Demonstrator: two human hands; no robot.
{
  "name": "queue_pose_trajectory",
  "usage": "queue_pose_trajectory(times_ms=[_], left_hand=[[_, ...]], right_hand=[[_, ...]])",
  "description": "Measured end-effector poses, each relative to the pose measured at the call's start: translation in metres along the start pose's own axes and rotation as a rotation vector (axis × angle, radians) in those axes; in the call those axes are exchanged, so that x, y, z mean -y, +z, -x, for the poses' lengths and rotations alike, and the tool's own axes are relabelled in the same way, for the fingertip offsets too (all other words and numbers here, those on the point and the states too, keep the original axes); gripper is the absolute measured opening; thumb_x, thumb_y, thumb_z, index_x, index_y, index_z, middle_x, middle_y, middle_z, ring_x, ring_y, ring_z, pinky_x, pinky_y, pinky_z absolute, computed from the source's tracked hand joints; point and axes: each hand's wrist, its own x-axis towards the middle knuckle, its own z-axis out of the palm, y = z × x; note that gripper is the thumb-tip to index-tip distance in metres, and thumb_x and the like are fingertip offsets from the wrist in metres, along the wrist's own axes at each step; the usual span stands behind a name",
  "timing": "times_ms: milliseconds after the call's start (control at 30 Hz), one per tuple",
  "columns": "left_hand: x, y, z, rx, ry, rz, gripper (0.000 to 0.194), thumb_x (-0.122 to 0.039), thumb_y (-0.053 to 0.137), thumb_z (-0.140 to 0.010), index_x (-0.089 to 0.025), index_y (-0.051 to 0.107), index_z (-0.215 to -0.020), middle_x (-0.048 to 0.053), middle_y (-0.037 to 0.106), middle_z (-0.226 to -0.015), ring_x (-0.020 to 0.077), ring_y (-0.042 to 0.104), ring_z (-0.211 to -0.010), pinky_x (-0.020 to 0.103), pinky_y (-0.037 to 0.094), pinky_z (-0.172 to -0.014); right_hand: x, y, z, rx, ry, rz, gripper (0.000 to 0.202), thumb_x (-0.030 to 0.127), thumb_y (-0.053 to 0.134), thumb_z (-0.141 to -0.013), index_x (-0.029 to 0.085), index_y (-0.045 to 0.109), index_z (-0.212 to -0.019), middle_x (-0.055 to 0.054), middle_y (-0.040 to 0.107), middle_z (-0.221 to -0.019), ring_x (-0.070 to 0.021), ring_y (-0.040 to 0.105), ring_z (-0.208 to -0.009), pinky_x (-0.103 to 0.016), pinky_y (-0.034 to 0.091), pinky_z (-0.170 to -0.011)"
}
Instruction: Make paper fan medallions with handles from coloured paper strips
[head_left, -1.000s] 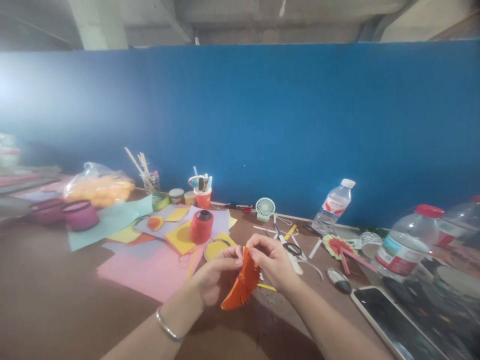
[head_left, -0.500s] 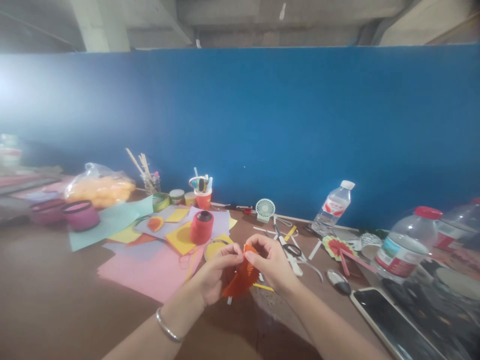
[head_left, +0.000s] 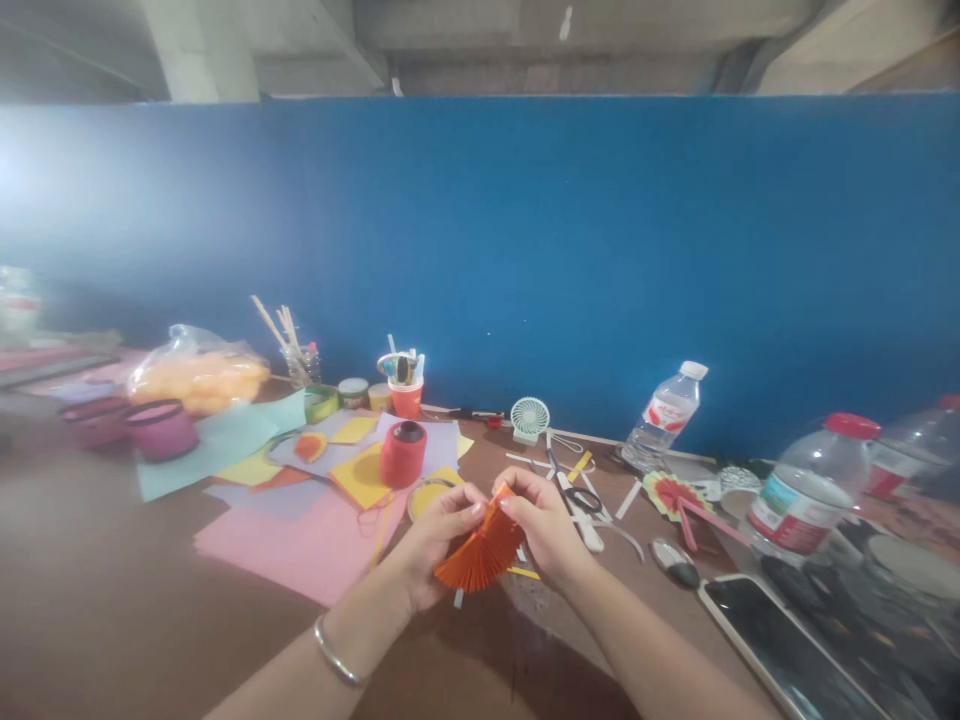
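Observation:
Between my two hands is an orange pleated paper fan, its folds spread downward and gathered near the top. My left hand pinches its upper left side with thumb and fingertips. On the other side, my right hand grips the top edge between thumb and forefinger. Just beyond my left hand stands a spool of red thread on yellow paper. A roll of tape lies partly behind the left fingers. Scissors rest to the right of my right hand.
Coloured paper sheets cover the left middle of the table. A phone, a hand mirror or spoon-like object, a finished paper fan and water bottles stand or lie at right. A small fan stands by the blue wall.
The orange paper fan has turned and spread wider, so its pleats now face me more. Both hands stay pinched on it, with small shifts of the fingers.

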Motion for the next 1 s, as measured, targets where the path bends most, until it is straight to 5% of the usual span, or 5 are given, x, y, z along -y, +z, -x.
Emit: queue_pose_trajectory(times_ms=[400, 700, 1000], left_hand=[[-0.006, 0.008, 0.001, -0.150, 0.106, -0.284, 0.015, -0.024, 0.062, -0.073, -0.013, 0.056, -0.064, -0.001, 0.055, -0.062, 0.0076, 0.049, -0.055, 0.019, 0.033, -0.053], [-0.009, 0.010, 0.001, -0.214, 0.077, -0.332, 0.013, -0.021, 0.066, -0.068, -0.014, 0.056, -0.064, -0.005, 0.050, -0.055, 0.0033, 0.042, -0.049, 0.015, 0.025, -0.045], [-0.005, 0.002, 0.000, -0.052, -0.031, -0.104, 0.011, -0.020, 0.065, -0.069, -0.015, 0.055, -0.067, -0.002, 0.055, -0.060, 0.0095, 0.052, -0.055, 0.021, 0.035, -0.054]], right_hand=[[-0.004, 0.000, 0.001, 0.012, 0.023, -0.068, 0.004, 0.014, 0.049, -0.064, 0.017, 0.049, -0.061, 0.003, 0.055, -0.054, -0.0094, 0.045, -0.047, -0.020, 0.031, -0.047], [-0.001, 0.002, 0.002, -0.031, 0.001, 0.049, 0.009, 0.018, 0.054, -0.065, 0.016, 0.049, -0.059, 0.007, 0.043, -0.050, -0.0063, 0.034, -0.046, -0.018, 0.025, -0.045], [-0.003, 0.003, 0.003, 0.024, -0.008, 0.021, 0.010, 0.020, 0.056, -0.066, 0.016, 0.049, -0.062, 0.006, 0.042, -0.051, -0.0072, 0.035, -0.046, -0.019, 0.026, -0.045]])
